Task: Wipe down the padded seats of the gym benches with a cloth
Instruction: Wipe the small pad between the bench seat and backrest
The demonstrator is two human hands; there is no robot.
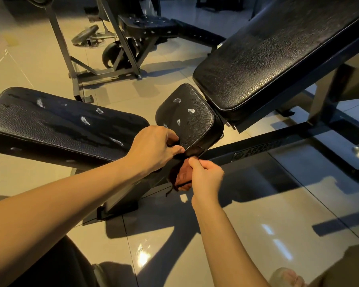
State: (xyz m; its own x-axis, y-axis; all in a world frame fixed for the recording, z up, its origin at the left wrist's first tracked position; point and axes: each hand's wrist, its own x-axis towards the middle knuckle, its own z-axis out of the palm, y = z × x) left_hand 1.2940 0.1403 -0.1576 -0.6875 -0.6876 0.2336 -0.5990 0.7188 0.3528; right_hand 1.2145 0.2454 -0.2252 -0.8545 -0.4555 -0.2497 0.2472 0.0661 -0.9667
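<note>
the seat pad point(187, 119) sits at centre, with its backrest point(278, 54) just behind it, rising toward 2 o'clock. a long pad point(56, 127) lies just beside it at 9 o'clock. the cloth point(181, 176) hangs at the seat pad's 6 o'clock edge, your left grip point(153, 148) at its 11 o'clock and your right grip point(205, 177) at its 3 o'clock.

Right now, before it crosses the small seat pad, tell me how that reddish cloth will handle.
Probably floppy: the cloth hangs bunched in soft folds from the right hand. Likely light, since a fingertip pinch seems to carry it. It may drag rather than glide on the small seat pad, whose surface looks grained.
</note>
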